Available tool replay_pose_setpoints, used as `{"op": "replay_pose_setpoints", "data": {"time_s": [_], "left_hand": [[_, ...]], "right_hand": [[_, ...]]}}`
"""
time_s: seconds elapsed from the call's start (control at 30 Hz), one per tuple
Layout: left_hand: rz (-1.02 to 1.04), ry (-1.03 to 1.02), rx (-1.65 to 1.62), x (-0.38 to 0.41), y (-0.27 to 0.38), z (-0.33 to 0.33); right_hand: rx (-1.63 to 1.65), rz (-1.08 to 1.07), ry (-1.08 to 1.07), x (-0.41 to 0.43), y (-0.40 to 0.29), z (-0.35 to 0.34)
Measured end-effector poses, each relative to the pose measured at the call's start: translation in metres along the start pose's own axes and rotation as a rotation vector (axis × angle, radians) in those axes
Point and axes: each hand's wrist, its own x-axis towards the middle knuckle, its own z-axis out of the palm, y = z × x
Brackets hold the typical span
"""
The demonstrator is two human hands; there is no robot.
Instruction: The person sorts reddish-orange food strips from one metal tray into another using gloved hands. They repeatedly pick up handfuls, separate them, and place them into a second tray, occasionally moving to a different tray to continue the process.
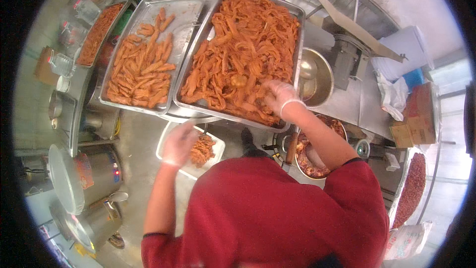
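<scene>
A metal tray [302, 41] heaped with long reddish-brown strips of food [245, 44] lies before me. My right hand [279, 98], in a thin clear glove, is at the strips near the tray's right front corner; its fingertips are hard to make out, so a grip cannot be told. Left of it, a second metal tray [197, 2] holds shorter finger-like pieces [141, 78] laid mostly side by side. My left hand [180, 143], also gloved and blurred, hangs over the left part of a white plastic bin [220, 154] with small strips [202, 150] in it. Nothing plainly shows in its fingers.
A metal bowl [327, 78] stands right of the heaped tray, beside a scale-like metal device [344, 63]. Below is a round pan [314, 160] of dark reddish food. Large metal pots [104, 175], a long food tray [100, 33] and plastic jugs [61, 64] line the left. Cardboard boxes [420, 115] stand right.
</scene>
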Motion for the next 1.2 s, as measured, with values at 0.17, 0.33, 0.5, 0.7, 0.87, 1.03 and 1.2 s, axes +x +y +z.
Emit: {"op": "replay_pose_setpoints", "data": {"time_s": [0.17,0.33,0.5,0.7,0.87,1.03,1.2], "left_hand": [[0.190,-0.097,0.554,0.093,0.074,0.053],[-0.134,-0.075,0.799,0.108,0.086,0.086],[-0.191,-0.120,0.896,0.123,0.092,0.092],[-0.103,-0.056,0.709,0.129,0.063,0.087],[0.060,0.123,0.145,0.124,0.023,0.065],[-0.190,0.150,-0.258,0.125,0.044,0.043],[-0.256,0.086,0.406,0.162,0.096,0.033]], "right_hand": [[-0.193,-0.252,0.030,0.016,-0.024,0.014],[-0.155,0.062,-0.109,0.055,-0.008,-0.013],[-0.297,-0.140,0.077,0.098,0.022,-0.013],[-0.270,-0.053,-0.174,0.136,0.008,-0.024],[0.340,0.224,-0.058,0.149,0.018,-0.056],[-0.150,0.197,-0.367,0.171,0.002,-0.058],[-0.249,0.188,-0.461,0.164,-0.033,-0.037]]}}
